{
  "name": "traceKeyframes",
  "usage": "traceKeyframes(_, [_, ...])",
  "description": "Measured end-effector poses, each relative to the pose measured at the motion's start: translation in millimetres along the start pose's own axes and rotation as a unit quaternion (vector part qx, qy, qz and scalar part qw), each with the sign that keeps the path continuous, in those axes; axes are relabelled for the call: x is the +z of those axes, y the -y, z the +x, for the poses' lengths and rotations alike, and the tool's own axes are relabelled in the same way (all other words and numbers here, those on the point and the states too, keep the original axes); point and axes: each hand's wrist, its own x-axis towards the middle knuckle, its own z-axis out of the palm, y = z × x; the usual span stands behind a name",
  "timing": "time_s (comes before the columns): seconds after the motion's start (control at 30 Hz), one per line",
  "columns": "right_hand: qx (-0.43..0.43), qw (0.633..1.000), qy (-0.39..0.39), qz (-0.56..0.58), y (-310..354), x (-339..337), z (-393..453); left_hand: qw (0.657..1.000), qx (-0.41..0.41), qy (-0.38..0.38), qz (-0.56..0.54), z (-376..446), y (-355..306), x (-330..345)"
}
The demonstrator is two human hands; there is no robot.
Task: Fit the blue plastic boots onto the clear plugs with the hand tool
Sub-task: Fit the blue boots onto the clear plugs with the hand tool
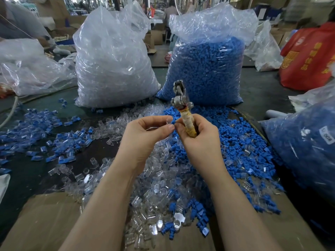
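My right hand [197, 136] grips the hand tool [183, 105] by its tape-wrapped handle, metal head pointing up. Its fingertips also pinch a small blue boot [173, 122]. My left hand [145, 134] pinches a clear plug [168, 121] between thumb and forefinger, right against the blue boot. Both hands hover above the table. Loose clear plugs [154, 201] lie heaped below my wrists, and loose blue boots [241, 142] spread to the right. Joined blue-and-clear pieces [54, 138] lie scattered at the left.
A big bag of clear plugs [112, 66] and a big bag of blue boots [206, 69] stand at the back. Another bag of blue boots [306, 142] sits at the right, a red bag [308, 57] behind it. Cardboard [45, 223] covers the near edge.
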Motion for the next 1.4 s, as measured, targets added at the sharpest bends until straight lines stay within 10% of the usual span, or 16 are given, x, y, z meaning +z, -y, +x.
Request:
traceKeyframes(0.77, [0.105, 0.966, 0.211, -0.105, -8, -28, 4, 0.995, 0.064, -0.071, 0.007, 3, -2, -7])
traceKeyframes(1.4, [0.081, 0.95, 0.236, -0.188, -6, -26, 1, 0.994, 0.089, -0.05, 0.026, 3, -2, -12])
